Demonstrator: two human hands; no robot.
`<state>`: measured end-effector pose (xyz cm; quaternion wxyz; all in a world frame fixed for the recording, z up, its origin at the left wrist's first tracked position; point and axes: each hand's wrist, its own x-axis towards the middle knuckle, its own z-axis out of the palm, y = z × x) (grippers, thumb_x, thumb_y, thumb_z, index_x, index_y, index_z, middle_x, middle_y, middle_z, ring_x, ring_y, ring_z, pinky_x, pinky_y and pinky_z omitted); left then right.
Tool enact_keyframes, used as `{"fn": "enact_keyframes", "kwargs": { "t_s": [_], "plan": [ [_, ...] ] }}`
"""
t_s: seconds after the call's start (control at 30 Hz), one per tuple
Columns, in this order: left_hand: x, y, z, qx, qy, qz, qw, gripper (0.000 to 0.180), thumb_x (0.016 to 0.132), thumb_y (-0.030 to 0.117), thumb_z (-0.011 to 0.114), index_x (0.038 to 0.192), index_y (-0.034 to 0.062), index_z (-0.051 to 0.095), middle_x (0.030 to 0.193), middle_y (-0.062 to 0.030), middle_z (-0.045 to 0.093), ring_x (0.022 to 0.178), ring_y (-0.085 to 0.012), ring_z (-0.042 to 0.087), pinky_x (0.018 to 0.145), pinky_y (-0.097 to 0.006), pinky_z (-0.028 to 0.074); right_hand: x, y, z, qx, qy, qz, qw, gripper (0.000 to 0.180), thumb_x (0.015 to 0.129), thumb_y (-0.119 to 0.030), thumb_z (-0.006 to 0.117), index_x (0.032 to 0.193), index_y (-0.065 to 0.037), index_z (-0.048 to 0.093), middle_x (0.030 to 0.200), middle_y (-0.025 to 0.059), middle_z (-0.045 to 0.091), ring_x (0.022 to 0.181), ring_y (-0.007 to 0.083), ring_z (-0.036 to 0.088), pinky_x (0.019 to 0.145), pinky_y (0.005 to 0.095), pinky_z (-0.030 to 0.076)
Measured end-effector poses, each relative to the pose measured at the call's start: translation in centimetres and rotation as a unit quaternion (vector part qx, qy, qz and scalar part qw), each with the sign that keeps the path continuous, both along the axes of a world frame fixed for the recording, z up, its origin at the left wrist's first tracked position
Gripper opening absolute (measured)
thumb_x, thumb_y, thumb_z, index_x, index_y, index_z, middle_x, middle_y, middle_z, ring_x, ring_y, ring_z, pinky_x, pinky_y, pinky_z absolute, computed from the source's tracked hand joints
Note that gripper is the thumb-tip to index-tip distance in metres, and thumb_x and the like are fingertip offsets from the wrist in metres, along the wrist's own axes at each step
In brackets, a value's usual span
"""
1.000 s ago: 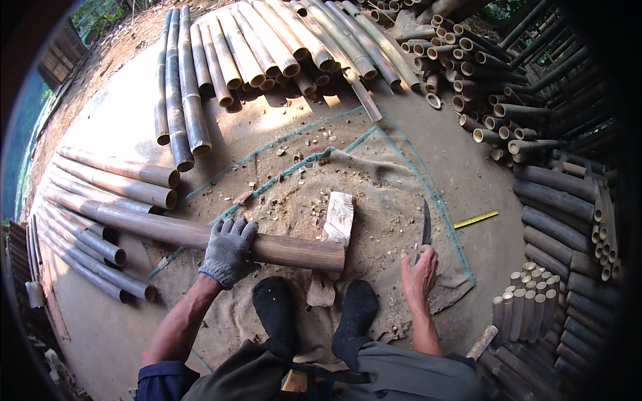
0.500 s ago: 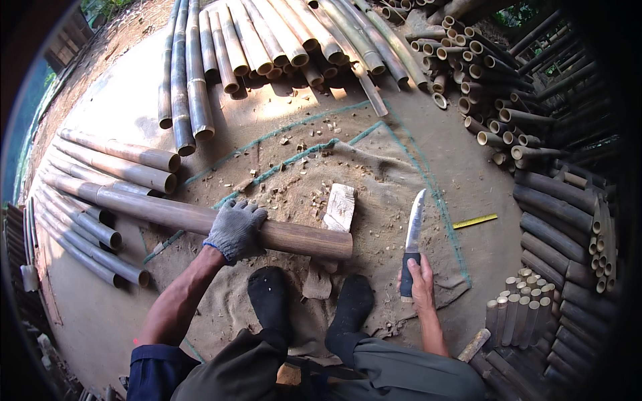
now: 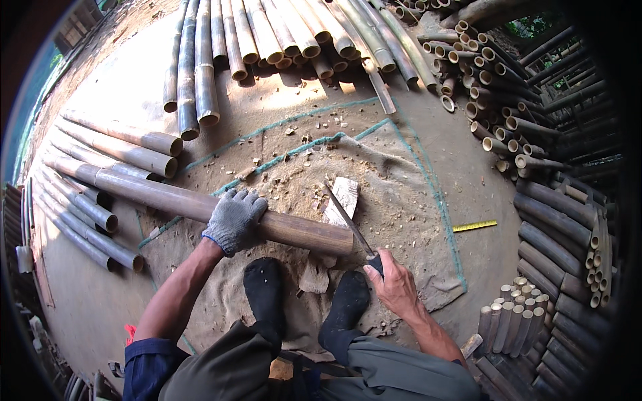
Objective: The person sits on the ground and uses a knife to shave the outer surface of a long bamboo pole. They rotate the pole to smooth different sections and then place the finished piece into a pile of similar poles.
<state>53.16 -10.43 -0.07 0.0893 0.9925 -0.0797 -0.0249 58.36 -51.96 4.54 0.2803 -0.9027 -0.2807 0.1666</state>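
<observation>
We held a long brown bamboo pole (image 3: 167, 198) with our left hand (image 3: 234, 217), which wore a gray glove (image 3: 231, 212). That hand was closed over the top of the pole, just left of the middle, near nine o'clock. The pole ran from nine o'clock in to the middle, and its near end lay across a rough wood block (image 3: 344, 195).

Our bare right hand (image 3: 393, 277) was between four and five o'clock. Its fingers were wrapped tight around the dark handle of a knife (image 3: 350, 221). The blade pointed up toward twelve o'clock, leaning a bit to the left, right by the end of the pole. It was hard to see if the blade touched the pole.

Our two feet, in black socks (image 3: 264, 294), were at six and seven o'clock on a brown cloth (image 3: 401, 250) with a green-blue edge (image 3: 444, 220). Little wood chips (image 3: 314, 160) lay all over it.

At three o'clock we had a yellow strip (image 3: 475, 226) on the floor (image 3: 461, 160). At four o'clock a bunch of short sticks (image 3: 511, 324) stood on end. A pile of cut tubes (image 3: 491, 87) was at two o'clock. More long poles (image 3: 267, 40) lay near twelve o'clock, and other poles (image 3: 134, 155) lay near nine and ten.
</observation>
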Motion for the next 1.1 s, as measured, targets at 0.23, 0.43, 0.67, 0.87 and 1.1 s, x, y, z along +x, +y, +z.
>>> {"fn": "enact_keyframes", "kwargs": {
  "t_s": [0.23, 0.43, 0.67, 0.87, 1.1],
  "plan": [
    [0.0, -0.1, 0.3, 0.001, 0.014, 0.008, 1.000, 0.060, 0.061, 0.038, 0.096, 0.106, 0.0123, 0.066, 0.105, -0.0108, 0.068, 0.109, -0.0332, 0.069, 0.102, -0.050, 0.052, 0.3, 0.7, -0.4, 0.100, -0.159, 0.056, 0.981, 0.044, 0.105, -0.022, 0.077, 0.136, 0.004, 0.059, 0.106, 0.0269, 0.075, 0.090, 0.0439, 0.078, 0.072, 0.0472, 0.064],
    [-0.2, 0.3, -0.1, 0.007, -0.002, 0.011, 1.000, 0.054, 0.065, 0.037, 0.093, 0.106, 0.0126, 0.067, 0.103, -0.0104, 0.069, 0.107, -0.0330, 0.070, 0.101, -0.049, 0.053, 1.3, 3.0, 2.2, 0.013, -0.054, 0.047, 0.997, 0.036, 0.103, -0.022, 0.078, 0.123, 0.001, 0.058, 0.097, 0.0254, 0.071, 0.082, 0.0457, 0.076, 0.066, 0.0511, 0.061],
    [0.2, -0.1, 0.1, 0.008, -0.003, -0.007, 1.000, 0.053, 0.065, 0.037, 0.092, 0.105, 0.0135, 0.068, 0.102, -0.0100, 0.069, 0.106, -0.0325, 0.070, 0.102, -0.049, 0.053, 1.8, 2.3, -2.6, -0.106, -0.102, 0.069, 0.987, 0.030, 0.104, -0.021, 0.076, 0.115, -0.004, 0.053, 0.094, 0.0253, 0.069, 0.082, 0.0462, 0.077, 0.067, 0.0536, 0.061],
    [-0.3, 0.3, 0.0, 0.002, -0.004, 0.006, 1.000, 0.056, 0.063, 0.038, 0.094, 0.105, 0.0136, 0.067, 0.104, -0.0101, 0.069, 0.105, -0.0328, 0.070, 0.102, -0.050, 0.052, 1.8, 5.0, 4.6, 0.048, -0.117, 0.085, 0.988, 0.031, 0.105, -0.021, 0.075, 0.112, -0.004, 0.052, 0.093, 0.0229, 0.069, 0.081, 0.0439, 0.077, 0.065, 0.0487, 0.063],
    [-0.2, -0.1, -0.8, 0.009, -0.078, -0.005, 0.997, 0.053, 0.064, 0.035, 0.091, 0.104, 0.0126, 0.065, 0.100, -0.0103, 0.066, 0.102, -0.0338, 0.069, 0.099, -0.051, 0.053, 4.1, 0.9, -2.0, -0.208, -0.029, 0.064, 0.976, 0.030, 0.107, -0.024, 0.072, 0.114, -0.003, 0.052, 0.100, 0.0285, 0.074, 0.084, 0.0462, 0.078, 0.067, 0.0509, 0.063]
  ]
}}
